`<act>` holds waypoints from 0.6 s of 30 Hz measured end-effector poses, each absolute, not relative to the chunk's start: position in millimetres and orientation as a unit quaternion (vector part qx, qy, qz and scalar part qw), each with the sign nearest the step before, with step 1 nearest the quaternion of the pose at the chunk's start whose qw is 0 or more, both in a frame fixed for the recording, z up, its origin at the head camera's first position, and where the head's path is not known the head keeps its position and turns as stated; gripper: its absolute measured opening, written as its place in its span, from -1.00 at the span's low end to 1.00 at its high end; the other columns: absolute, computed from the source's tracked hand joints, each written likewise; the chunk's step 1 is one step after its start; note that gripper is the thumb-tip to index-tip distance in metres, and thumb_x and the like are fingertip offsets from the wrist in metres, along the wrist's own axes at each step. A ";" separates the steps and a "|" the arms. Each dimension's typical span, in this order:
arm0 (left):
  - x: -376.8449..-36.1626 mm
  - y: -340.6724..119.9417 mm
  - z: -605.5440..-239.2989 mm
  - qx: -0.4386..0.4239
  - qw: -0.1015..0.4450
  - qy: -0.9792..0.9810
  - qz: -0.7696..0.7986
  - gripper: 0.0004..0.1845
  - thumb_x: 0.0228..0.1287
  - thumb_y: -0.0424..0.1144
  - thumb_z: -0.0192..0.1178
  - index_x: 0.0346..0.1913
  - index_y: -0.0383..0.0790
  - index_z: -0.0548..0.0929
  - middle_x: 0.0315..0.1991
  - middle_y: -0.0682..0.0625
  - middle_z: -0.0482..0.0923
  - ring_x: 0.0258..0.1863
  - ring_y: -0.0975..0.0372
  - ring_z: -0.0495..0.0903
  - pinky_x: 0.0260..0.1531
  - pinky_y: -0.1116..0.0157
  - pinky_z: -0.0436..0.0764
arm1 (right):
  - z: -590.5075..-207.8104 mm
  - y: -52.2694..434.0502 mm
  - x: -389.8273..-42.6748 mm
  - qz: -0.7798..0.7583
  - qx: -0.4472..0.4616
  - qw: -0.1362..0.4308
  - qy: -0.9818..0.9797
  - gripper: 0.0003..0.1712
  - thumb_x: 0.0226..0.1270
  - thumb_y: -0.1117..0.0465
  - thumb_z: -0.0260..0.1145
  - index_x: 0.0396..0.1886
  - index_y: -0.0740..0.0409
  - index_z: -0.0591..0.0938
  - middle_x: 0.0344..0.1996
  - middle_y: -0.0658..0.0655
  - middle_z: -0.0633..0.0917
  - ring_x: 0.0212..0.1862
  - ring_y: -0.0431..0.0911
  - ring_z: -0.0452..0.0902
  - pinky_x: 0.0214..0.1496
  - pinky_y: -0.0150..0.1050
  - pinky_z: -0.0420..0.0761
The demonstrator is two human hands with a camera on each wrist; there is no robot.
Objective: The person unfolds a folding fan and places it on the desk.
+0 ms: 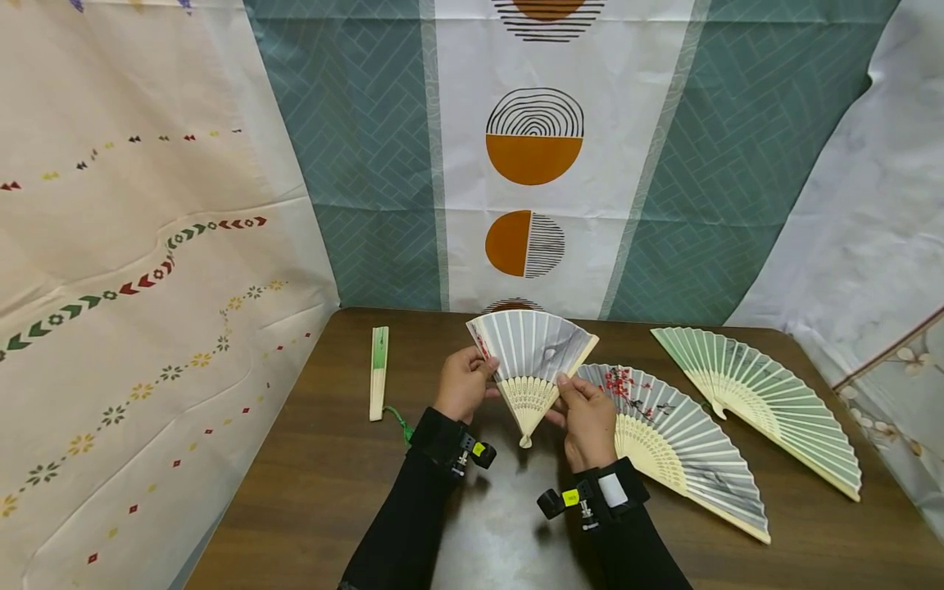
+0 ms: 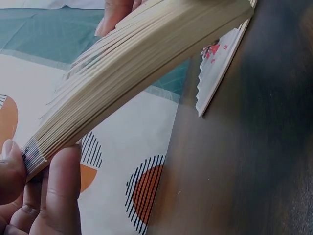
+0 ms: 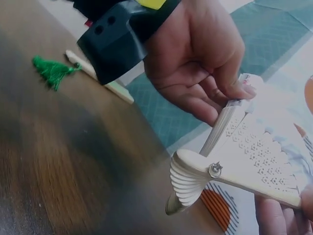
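Note:
Both hands hold a partly spread white folding fan (image 1: 529, 352) above the table, its pivot end pointing down toward the person. My left hand (image 1: 466, 385) pinches the fan's left edge between thumb and fingers, as the left wrist view shows at the folded paper. On the other edge, my right hand (image 1: 588, 416) grips the outer rib, thumb on the front. In the right wrist view the pierced ribs (image 3: 261, 156) and the metal pivot pin (image 3: 215, 170) show clearly. Just right of the right hand lies a fully spread white fan with red blossoms (image 1: 686, 438).
A spread green fan (image 1: 767, 401) lies at the table's right side. Left of the hands is a folded green fan (image 1: 378, 373) with a green tassel (image 3: 51, 72). The brown wooden table (image 1: 310, 508) meets a patterned cloth (image 1: 383, 164) at its back edge.

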State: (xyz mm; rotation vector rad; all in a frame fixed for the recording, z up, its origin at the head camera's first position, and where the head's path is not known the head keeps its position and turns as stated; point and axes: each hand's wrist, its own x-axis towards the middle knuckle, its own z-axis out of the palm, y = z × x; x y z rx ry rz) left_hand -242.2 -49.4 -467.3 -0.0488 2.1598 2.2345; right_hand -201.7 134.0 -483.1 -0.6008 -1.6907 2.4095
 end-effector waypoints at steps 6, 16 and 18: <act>-243.0 -48.9 -467.3 -0.022 0.016 0.687 0.726 -0.83 0.70 -0.50 0.21 0.09 -0.60 0.71 -0.30 0.01 0.72 -0.34 0.31 0.70 -0.38 0.23 0.85 | -483.7 134.0 -203.2 0.817 -0.198 0.070 -0.537 -0.84 0.73 0.31 0.38 0.05 0.36 0.70 -0.40 -0.09 0.68 -0.43 -0.30 0.68 -0.43 -0.39 0.85; -241.5 -50.9 -466.0 -0.033 0.006 0.667 0.744 -0.85 0.70 -0.50 0.22 0.05 -0.60 0.70 -0.38 0.12 0.69 -0.35 0.33 0.68 -0.45 0.38 0.78 | -484.9 138.9 -202.3 0.833 -0.205 0.042 -0.513 -0.88 0.77 0.26 0.35 0.05 0.24 0.72 -0.41 -0.11 0.79 -0.36 -0.29 0.79 -0.37 -0.38 0.87; -241.9 -51.2 -466.4 -0.032 0.005 0.664 0.747 -0.85 0.70 -0.50 0.22 0.04 -0.60 0.70 -0.39 0.13 0.69 -0.35 0.32 0.68 -0.46 0.39 0.78 | -485.0 140.7 -202.6 0.836 -0.202 0.034 -0.509 -0.87 0.78 0.25 0.34 0.09 0.22 0.71 -0.39 -0.11 0.80 -0.34 -0.29 0.78 -0.34 -0.38 0.88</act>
